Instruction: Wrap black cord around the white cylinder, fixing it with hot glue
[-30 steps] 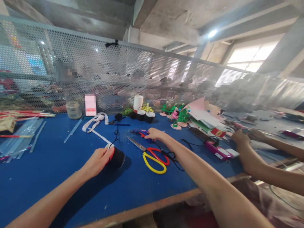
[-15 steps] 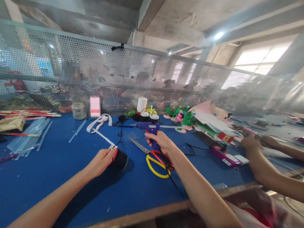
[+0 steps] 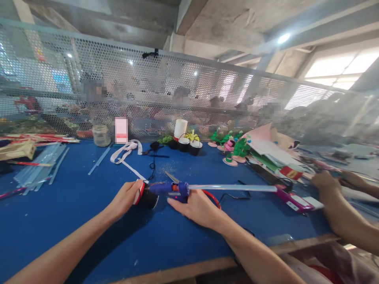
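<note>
"Looking at the blue table (image 3: 160,244), what do fingers of the right hand (image 3: 203,207) clamp?"
"The glue gun (image 3: 168,190), its tip near the black cup (image 3: 150,200)."
"And this cup?"
"Left hand (image 3: 124,200) has fingers clamped on its end; probably light, stiff, best held there."

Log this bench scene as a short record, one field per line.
Left hand: holds black cup, tipped sideways
Right hand: grips blue glue gun, glue stick projecting from its back
Aim: toward the cup; contact unclear
White ribbon: runs to the cup
Scissors: partly hidden behind the glue gun
Left side: loose translucent glue sticks
Right side: co-worker's hands
</note>
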A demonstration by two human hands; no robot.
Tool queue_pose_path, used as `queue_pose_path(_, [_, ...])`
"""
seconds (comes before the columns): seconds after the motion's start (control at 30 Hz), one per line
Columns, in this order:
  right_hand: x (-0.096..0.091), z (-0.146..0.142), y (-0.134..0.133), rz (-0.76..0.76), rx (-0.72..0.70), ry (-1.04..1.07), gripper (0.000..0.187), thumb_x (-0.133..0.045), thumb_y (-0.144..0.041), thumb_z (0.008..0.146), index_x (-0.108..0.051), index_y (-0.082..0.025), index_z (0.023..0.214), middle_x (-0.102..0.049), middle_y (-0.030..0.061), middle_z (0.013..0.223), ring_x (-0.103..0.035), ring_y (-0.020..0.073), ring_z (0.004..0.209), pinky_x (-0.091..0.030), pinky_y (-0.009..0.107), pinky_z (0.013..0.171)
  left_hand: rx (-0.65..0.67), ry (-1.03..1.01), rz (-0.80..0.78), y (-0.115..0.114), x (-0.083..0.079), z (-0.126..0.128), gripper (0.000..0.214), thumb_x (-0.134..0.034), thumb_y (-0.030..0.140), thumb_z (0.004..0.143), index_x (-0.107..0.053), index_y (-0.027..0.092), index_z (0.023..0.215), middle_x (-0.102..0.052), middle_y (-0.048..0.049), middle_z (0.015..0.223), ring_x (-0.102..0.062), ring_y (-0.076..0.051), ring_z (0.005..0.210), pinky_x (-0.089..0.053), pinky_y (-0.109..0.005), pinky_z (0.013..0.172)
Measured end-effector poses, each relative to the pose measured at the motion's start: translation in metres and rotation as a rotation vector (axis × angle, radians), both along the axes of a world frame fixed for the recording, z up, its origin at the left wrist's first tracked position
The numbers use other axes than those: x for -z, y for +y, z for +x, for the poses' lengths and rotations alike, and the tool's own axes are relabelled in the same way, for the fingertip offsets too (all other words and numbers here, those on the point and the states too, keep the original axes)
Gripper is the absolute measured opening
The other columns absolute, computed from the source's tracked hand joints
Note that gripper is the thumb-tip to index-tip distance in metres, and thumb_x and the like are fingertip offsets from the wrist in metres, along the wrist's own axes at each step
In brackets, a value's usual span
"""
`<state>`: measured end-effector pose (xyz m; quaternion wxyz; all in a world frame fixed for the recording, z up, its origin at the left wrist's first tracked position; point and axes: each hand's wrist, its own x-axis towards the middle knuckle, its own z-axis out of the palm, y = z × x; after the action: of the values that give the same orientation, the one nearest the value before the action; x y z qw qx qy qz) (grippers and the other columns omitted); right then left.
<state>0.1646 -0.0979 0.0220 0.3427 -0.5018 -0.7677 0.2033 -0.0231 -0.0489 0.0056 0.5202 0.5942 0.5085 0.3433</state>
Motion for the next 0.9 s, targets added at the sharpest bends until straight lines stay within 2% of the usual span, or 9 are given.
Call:
queue_pose_path(0.1, [0.004,-0.002,0.000,0.075,-0.026,-0.083,0.010,-0.049,-0.025,0.072,-0.054,-0.017,0.072,-0.058,0.0009,0.067,-0.052,0.0135,0.061,-0.041,0.024,0.059,0.001,0.027,0.018,0.000,0.001,0.001,0.040,-0.040,0.051,0.065,-0.047,0.013,0.052,-0.040,0.0041,0.044,-0.033,-0.009,0.044,-0.024,-0.021,0.045])
queue_pose_path(0.3, [0.009,-0.004,-0.002,0.162,-0.021,-0.172,0.012,-0.048,-0.025,0.073,-0.050,-0.018,0.064,-0.054,-0.0010,0.060,-0.049,0.0111,0.054,-0.038,0.021,0.054,0.011,0.117,0.053,0.001,0.002,0.001,0.040,-0.035,0.051,0.067,-0.045,0.014,0.052,-0.035,0.0045,0.045,-0.028,-0.009,0.046,-0.020,-0.022,0.045])
queue_pose_path(0.53, [0.013,-0.004,-0.004,0.144,-0.016,-0.174,0.014,-0.047,-0.027,0.074,-0.046,-0.018,0.063,-0.052,-0.0014,0.059,-0.046,0.0103,0.052,-0.036,0.021,0.052,-0.010,0.132,0.055,0.002,0.001,0.002,0.037,-0.034,0.049,0.066,-0.041,0.016,0.050,-0.034,0.0044,0.045,-0.028,-0.009,0.045,-0.021,-0.021,0.044])
queue_pose_path(0.9, [0.010,-0.006,-0.009,0.065,-0.050,-0.187,0.014,-0.046,-0.025,0.076,-0.047,-0.018,0.064,-0.053,-0.0011,0.060,-0.047,0.0097,0.052,-0.035,0.020,0.051,-0.022,0.131,0.058,0.001,0.001,0.004,0.037,-0.035,0.049,0.066,-0.039,0.017,0.048,-0.033,0.0042,0.044,-0.028,-0.009,0.045,-0.021,-0.022,0.045])
